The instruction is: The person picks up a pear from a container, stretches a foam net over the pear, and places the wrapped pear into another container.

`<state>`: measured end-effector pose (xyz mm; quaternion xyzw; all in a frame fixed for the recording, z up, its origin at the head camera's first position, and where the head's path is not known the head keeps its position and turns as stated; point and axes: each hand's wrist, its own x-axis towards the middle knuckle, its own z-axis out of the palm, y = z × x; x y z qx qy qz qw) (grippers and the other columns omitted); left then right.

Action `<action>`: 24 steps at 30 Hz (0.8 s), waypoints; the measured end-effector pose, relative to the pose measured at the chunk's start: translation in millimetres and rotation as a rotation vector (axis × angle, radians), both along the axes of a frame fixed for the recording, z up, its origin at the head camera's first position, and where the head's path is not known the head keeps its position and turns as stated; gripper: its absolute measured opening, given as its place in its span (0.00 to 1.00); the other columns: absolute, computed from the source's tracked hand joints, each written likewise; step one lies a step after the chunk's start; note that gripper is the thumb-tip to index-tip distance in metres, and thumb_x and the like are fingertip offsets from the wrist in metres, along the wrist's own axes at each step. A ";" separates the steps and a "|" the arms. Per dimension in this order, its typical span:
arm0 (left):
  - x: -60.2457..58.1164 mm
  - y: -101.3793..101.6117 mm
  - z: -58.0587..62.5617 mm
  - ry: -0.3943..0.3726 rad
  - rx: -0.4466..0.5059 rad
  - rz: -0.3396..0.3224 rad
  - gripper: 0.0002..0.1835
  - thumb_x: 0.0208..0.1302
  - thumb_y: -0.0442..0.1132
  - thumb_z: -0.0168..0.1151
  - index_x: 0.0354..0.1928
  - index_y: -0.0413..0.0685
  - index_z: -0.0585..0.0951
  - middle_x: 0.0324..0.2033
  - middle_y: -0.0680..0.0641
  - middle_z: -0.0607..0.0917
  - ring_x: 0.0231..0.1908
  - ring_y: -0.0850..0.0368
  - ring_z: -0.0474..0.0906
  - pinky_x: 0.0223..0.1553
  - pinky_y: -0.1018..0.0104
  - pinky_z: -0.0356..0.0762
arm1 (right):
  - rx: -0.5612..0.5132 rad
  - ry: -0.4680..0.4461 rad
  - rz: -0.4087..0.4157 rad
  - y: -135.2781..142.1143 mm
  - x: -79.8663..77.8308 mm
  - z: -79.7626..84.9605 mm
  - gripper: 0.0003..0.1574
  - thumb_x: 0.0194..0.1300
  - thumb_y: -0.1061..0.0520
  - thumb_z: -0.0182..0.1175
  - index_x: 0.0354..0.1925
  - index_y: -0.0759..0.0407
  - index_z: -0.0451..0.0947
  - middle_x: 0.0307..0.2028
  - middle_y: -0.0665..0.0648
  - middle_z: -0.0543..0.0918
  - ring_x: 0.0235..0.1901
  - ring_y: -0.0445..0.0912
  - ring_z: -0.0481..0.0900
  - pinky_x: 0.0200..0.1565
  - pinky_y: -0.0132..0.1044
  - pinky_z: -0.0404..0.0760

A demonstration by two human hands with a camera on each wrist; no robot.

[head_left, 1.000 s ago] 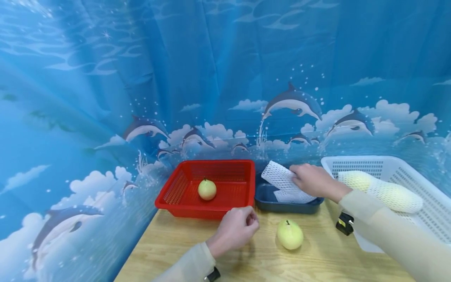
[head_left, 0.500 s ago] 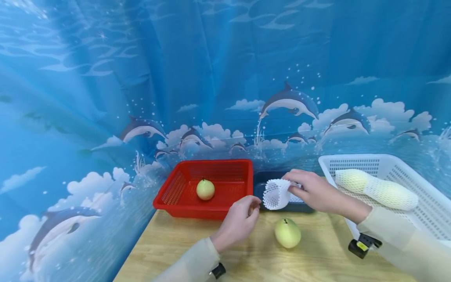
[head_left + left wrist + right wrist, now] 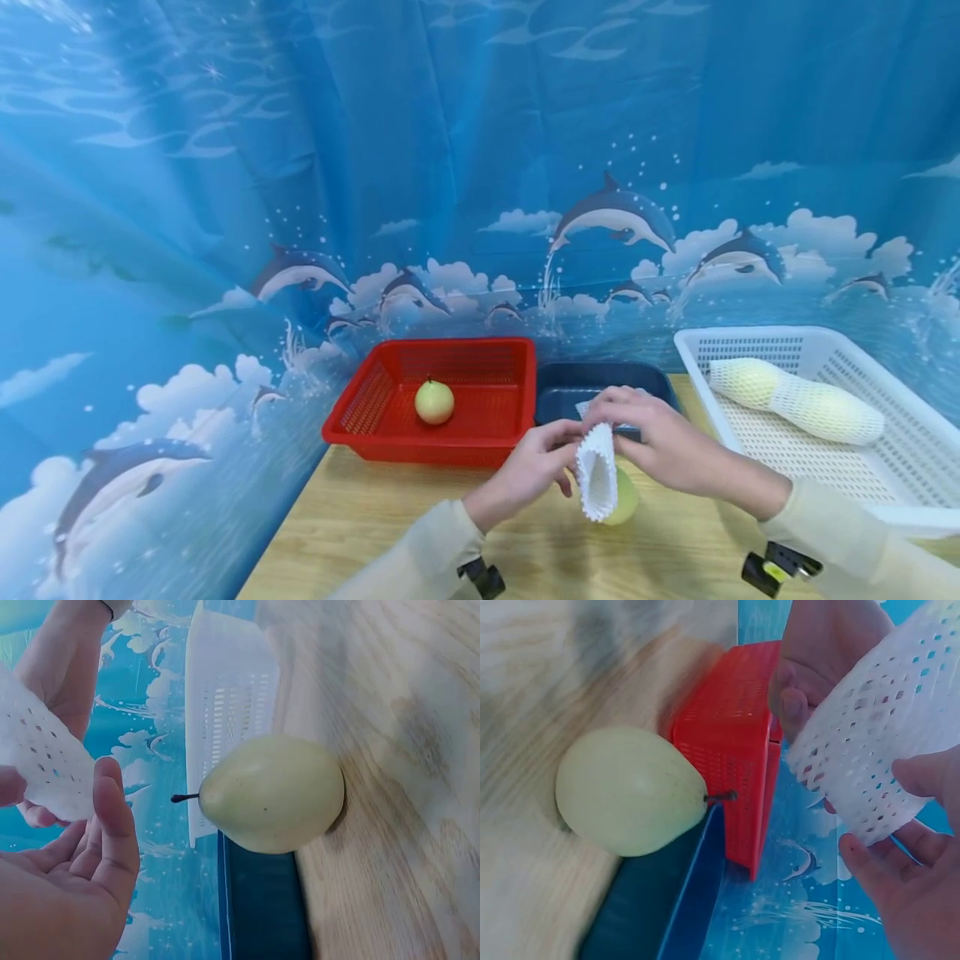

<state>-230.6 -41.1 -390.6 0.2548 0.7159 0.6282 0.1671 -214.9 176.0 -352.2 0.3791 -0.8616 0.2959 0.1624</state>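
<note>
A white foam fruit net point(image 3: 597, 473) is between my two hands, its mouth facing toward me and squeezed to a narrow slit. My right hand point(image 3: 660, 437) pinches it from the right between thumb and fingers. From the left, my left hand point(image 3: 521, 468) holds its edge, the thumb against the mesh and the fingers curled beside it. Behind the net a bare yellow-green pear point(image 3: 274, 795) stands upright on the wooden table point(image 3: 390, 517), partly hidden in the head view. Neither hand touches this pear.
A red basket point(image 3: 442, 452) holds one bare pear point(image 3: 434, 402). Beside it is a dark blue tray point(image 3: 555, 400) with white netting point(image 3: 582, 407), mostly hidden by the right hand. At right, a white basket point(image 3: 750, 450) holds two net-covered pears point(image 3: 828, 412).
My right hand has lifted the foam net out of the blue tray and brought it toward me, over the table pear. My left hand has moved right to meet it and taken its edge.
</note>
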 end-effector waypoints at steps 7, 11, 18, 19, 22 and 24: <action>2.0 3.6 -0.1 -0.043 0.010 0.022 0.19 0.67 0.31 0.55 0.59 0.38 0.77 0.37 0.49 0.82 0.28 0.55 0.78 0.25 0.70 0.78 | -0.084 -0.223 -0.006 0.2 5.7 -7.2 0.25 0.73 0.52 0.59 0.67 0.44 0.71 0.65 0.52 0.75 0.60 0.49 0.77 0.52 0.40 0.83; 2.6 3.5 -1.8 -0.063 -0.008 0.024 0.16 0.67 0.32 0.56 0.54 0.39 0.80 0.33 0.50 0.82 0.26 0.56 0.77 0.25 0.71 0.77 | -0.189 -0.467 0.041 2.7 6.0 -10.0 0.33 0.76 0.50 0.55 0.74 0.50 0.61 0.61 0.58 0.78 0.56 0.48 0.81 0.54 0.35 0.81; 4.8 5.0 -7.9 -0.114 0.024 0.024 0.06 0.69 0.35 0.59 0.43 0.41 0.76 0.26 0.49 0.78 0.21 0.59 0.73 0.22 0.71 0.70 | -0.351 -0.577 0.077 8.2 7.2 -19.8 0.31 0.74 0.59 0.57 0.70 0.63 0.63 0.40 0.60 0.81 0.39 0.43 0.82 0.44 0.34 0.82; 5.0 5.1 -8.4 -0.125 0.036 0.027 0.05 0.69 0.34 0.58 0.43 0.42 0.75 0.26 0.49 0.78 0.20 0.59 0.72 0.22 0.71 0.70 | -0.376 -0.580 0.080 8.2 7.7 -21.4 0.31 0.73 0.60 0.58 0.69 0.64 0.63 0.40 0.61 0.81 0.39 0.44 0.82 0.44 0.35 0.82; 5.0 5.4 -9.5 -0.154 0.067 0.043 0.04 0.70 0.34 0.55 0.42 0.43 0.73 0.23 0.49 0.76 0.19 0.58 0.69 0.21 0.71 0.67 | -0.464 -0.600 0.055 7.4 9.7 -25.6 0.28 0.71 0.60 0.60 0.66 0.65 0.67 0.41 0.62 0.81 0.40 0.44 0.83 0.45 0.35 0.83; 4.5 6.0 -10.3 -0.175 0.083 0.061 0.03 0.71 0.35 0.54 0.41 0.43 0.72 0.22 0.48 0.76 0.19 0.58 0.69 0.20 0.71 0.66 | -0.533 -0.631 0.033 6.7 11.0 -27.9 0.26 0.70 0.62 0.60 0.63 0.67 0.69 0.45 0.62 0.79 0.41 0.44 0.83 0.46 0.36 0.84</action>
